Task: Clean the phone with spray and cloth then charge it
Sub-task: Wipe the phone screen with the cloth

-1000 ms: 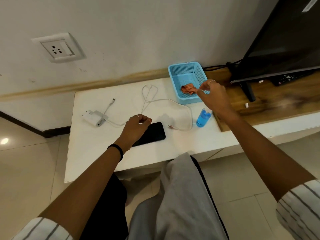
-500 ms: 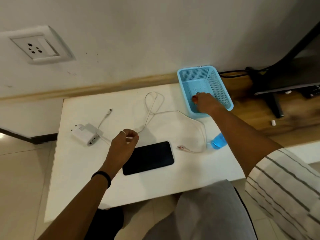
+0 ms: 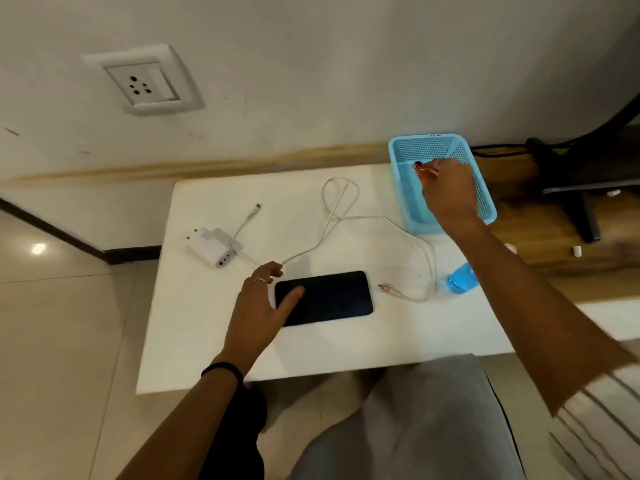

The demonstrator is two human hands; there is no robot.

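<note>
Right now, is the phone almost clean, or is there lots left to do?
Lots left. Nothing looks finished yet. The right hand is in the blue basket, pinching the orange cloth; the left hand rests a thumb on the phone. The spray bottle stands untouched, and the charger lies unplugged with its cable loose.

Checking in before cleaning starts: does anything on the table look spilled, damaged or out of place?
Nothing spilled or broken. The phone lies flat, the charger is unplugged with its cable loosely looped, and the spray bottle stands partly hidden behind the right arm. The right hand pinches the cloth inside the basket.
</note>
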